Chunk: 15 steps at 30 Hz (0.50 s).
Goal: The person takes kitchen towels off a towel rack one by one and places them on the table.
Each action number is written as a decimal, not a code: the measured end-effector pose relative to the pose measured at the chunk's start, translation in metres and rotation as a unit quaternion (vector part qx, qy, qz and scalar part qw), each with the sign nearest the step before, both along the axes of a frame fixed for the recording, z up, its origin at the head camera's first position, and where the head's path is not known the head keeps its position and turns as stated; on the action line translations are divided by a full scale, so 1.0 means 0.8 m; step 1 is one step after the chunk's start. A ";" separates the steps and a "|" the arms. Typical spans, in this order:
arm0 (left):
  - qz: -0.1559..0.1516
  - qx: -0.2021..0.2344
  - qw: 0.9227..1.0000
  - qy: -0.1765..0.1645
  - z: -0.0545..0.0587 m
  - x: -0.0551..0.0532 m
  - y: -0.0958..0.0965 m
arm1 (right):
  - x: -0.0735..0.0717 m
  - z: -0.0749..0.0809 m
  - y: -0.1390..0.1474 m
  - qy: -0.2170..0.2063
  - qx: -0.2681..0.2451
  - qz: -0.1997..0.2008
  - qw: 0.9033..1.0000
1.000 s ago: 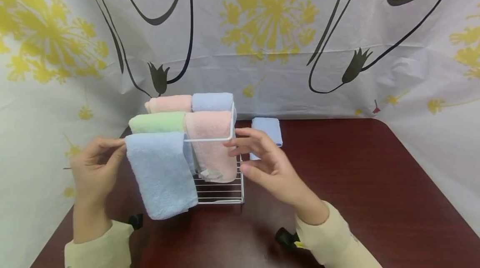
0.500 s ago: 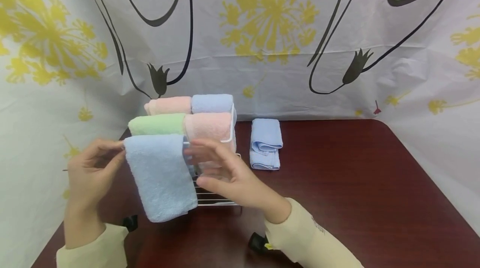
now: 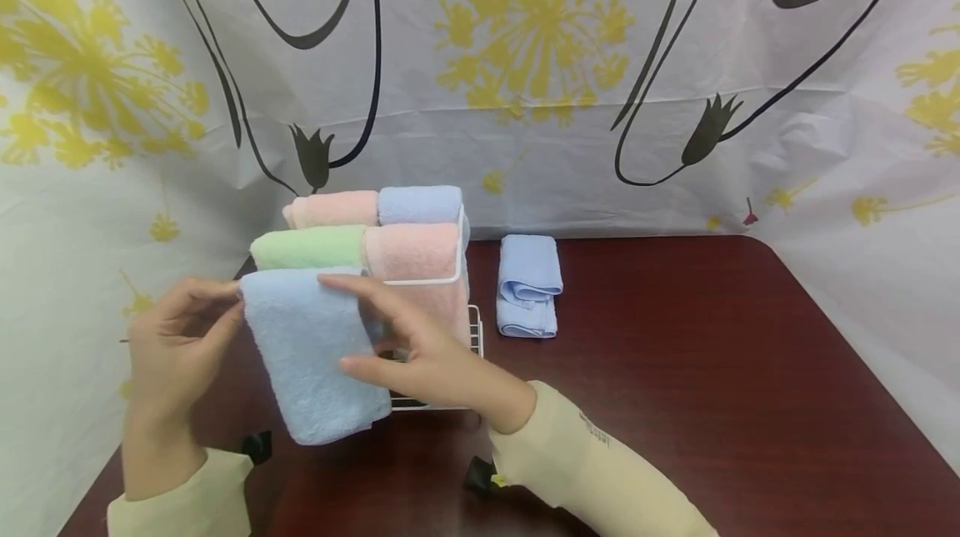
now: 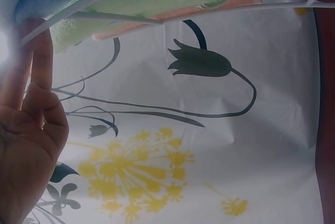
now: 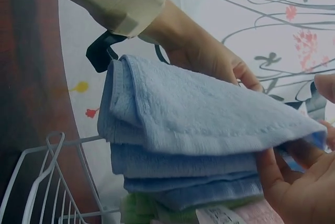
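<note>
A folded blue towel [image 3: 307,362] hangs over the front of a white wire rack [image 3: 474,337]. My left hand [image 3: 176,349] pinches the towel's upper left corner between thumb and fingers. In the left wrist view, the left hand [image 4: 26,130] reaches up to the rack's rail. My right hand [image 3: 427,353] is at the towel's right side, index finger lying along its top and thumb in front, apart from each other. Some right-hand fingers are hidden. In the right wrist view, the towel [image 5: 209,114] shows several folded layers, with right-hand fingers [image 5: 269,174] at its edge.
Behind it on the rack are a green towel [image 3: 307,247], a pink towel [image 3: 412,252], another pink towel [image 3: 333,208] and a blue towel [image 3: 420,203]. Another folded blue towel [image 3: 528,287] lies on the dark red table [image 3: 675,370]. A patterned curtain [image 3: 570,170] stands behind.
My right hand has moved left from the rack's right corner onto the hanging blue towel. The left hand keeps its pinch on the corner, nearly still.
</note>
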State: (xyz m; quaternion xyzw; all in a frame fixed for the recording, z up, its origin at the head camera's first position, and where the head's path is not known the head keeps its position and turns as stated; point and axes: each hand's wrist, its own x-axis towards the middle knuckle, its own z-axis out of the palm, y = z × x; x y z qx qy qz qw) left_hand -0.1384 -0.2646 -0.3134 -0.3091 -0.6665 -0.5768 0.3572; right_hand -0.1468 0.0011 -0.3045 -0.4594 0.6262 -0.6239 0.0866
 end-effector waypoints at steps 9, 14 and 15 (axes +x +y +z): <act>-0.022 0.013 1.000 0.008 -0.001 -0.003 0.000 | -0.001 0.012 -0.020 -0.017 0.006 -0.002 1.000; -0.011 0.009 1.000 0.009 -0.001 -0.002 0.000 | -0.003 0.012 -0.027 0.001 0.003 -0.022 1.000; -0.008 0.007 1.000 0.009 -0.002 -0.001 0.000 | -0.003 0.011 -0.028 0.008 0.003 -0.030 1.000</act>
